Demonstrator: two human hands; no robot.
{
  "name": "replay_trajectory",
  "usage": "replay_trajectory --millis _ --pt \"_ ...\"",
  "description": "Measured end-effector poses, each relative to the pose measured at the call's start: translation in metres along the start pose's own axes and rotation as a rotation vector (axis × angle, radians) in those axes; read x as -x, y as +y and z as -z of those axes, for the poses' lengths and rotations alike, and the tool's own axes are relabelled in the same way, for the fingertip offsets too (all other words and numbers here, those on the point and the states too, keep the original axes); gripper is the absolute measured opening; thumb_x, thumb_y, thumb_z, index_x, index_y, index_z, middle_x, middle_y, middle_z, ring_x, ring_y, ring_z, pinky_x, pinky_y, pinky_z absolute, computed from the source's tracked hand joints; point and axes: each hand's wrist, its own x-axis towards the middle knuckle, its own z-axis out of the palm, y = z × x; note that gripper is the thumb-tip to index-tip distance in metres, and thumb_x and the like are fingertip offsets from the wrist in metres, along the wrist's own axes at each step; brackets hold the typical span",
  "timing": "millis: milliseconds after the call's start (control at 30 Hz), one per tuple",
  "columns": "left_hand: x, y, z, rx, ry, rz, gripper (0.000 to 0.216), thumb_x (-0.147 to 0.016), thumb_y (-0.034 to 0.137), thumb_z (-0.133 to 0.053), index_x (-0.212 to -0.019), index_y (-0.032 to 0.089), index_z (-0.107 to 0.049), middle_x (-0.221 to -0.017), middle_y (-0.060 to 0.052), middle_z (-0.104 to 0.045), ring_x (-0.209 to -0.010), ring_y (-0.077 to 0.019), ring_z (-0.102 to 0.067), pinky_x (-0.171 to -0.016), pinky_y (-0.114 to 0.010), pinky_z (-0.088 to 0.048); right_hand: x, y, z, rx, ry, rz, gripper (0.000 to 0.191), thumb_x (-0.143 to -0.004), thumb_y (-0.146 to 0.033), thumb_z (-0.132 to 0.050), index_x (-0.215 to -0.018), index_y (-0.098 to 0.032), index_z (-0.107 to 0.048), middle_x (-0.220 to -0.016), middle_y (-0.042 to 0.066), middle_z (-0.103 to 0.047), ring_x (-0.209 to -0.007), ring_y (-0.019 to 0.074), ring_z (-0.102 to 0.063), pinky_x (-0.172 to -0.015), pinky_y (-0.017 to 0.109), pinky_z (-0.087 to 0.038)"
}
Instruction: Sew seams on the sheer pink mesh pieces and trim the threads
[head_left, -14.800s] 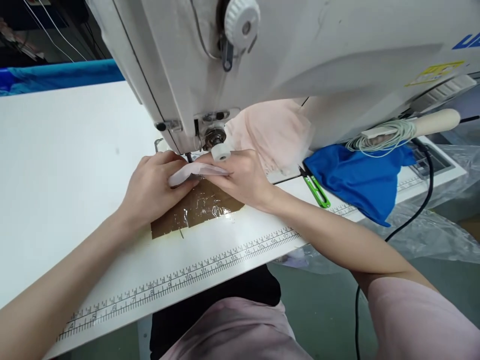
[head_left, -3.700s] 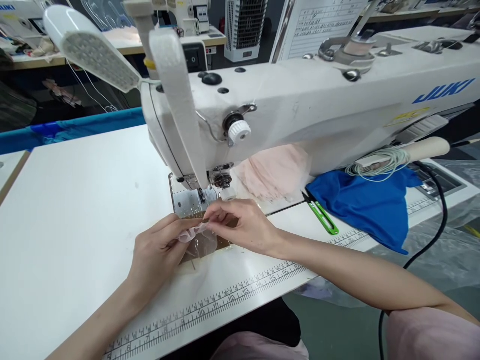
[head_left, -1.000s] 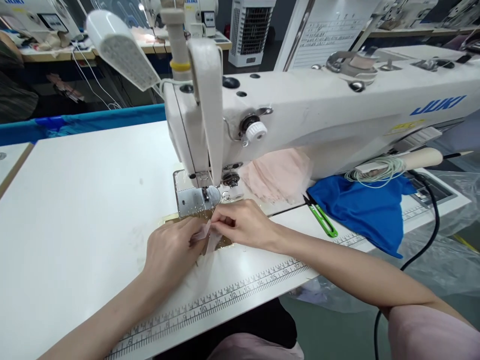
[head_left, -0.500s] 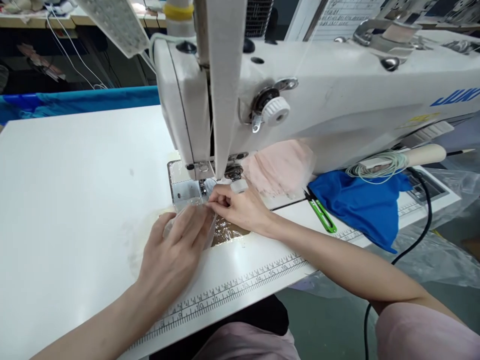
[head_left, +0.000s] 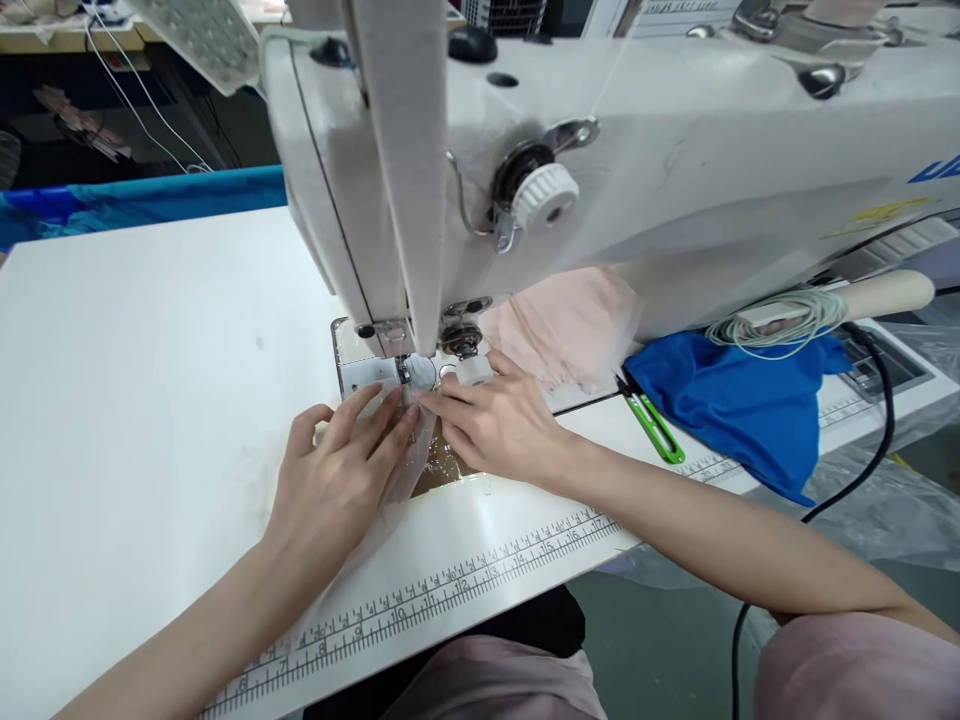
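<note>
A white sewing machine (head_left: 330,180) stands over the table, its presser foot (head_left: 405,372) just beyond my fingertips. My left hand (head_left: 337,465) lies with fingers spread on a thin, sheer whitish fabric (head_left: 411,470) in front of the foot. Close to its right, my right hand (head_left: 510,420) reaches in with the index finger stretched toward the fabric's edge beside the foot. The right thumb and lower fingers are bent and partly hidden. Pale pink fabric (head_left: 562,325) lies under the machine arm, behind my right hand.
Right of my forearm lie a green cutter (head_left: 656,430) and a blue cloth (head_left: 735,410). Coiled pale cord (head_left: 780,322) rests above the cloth. A printed ruler (head_left: 427,600) runs along the table's front edge, and a black cable (head_left: 889,430) hangs at the right.
My left fingers have spread out flat on the fabric. The right hand has gone from a pinch to an outstretched index finger. My view has moved closer to the machine.
</note>
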Motion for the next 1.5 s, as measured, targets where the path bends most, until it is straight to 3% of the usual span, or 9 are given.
replay_trajectory --millis 467,667,1267,1500 --pt "-0.0045 0.0016 -0.0056 0.05 0.01 0.049 0.039 -0.097 0.012 -0.047 -0.135 0.018 -0.05 -0.131 -0.01 -0.064 -0.128 -0.0277 -0.052 -0.084 -0.043 -0.036 -0.0037 0.0004 0.0018 0.084 -0.076 -0.012 0.027 -0.09 -0.011 -0.044 -0.097 -0.014 -0.07 -0.1 0.007 -0.073 -0.077 0.0175 -0.059 -0.077 0.036 -0.032" --pt "-0.0036 0.0026 -0.0077 0.122 -0.018 0.095 0.045 -0.098 0.014 -0.045 -0.141 0.027 -0.044 -0.135 -0.007 -0.061 -0.131 -0.0282 -0.05 -0.086 -0.044 -0.038 -0.0042 -0.0007 0.0041 0.074 -0.099 -0.025 0.028 -0.091 -0.011 -0.043 -0.098 -0.014 -0.07 -0.103 0.008 -0.073 -0.08 0.0186 -0.06 -0.078 0.037 -0.032" --pt "-0.0043 0.0003 -0.0084 0.111 0.011 0.11 0.04 -0.1 0.019 -0.042 -0.138 0.031 -0.044 -0.132 -0.006 -0.064 -0.131 -0.0272 -0.051 -0.087 -0.045 -0.038 -0.0053 -0.0027 0.0004 0.102 -0.071 -0.038 0.028 -0.089 -0.009 -0.046 -0.102 -0.013 -0.07 -0.097 0.007 -0.074 -0.078 0.0184 -0.059 -0.078 0.037 -0.032" --pt "-0.007 0.0001 -0.0056 0.056 0.021 0.073 0.035 -0.101 0.019 -0.041 -0.134 0.024 -0.05 -0.13 -0.007 -0.065 -0.13 -0.0277 -0.052 -0.086 -0.044 -0.042 -0.0047 -0.0021 0.001 0.053 -0.039 -0.019 0.033 -0.091 -0.008 -0.041 -0.11 -0.011 -0.068 -0.09 0.006 -0.073 -0.073 0.0165 -0.059 -0.074 0.036 -0.035"
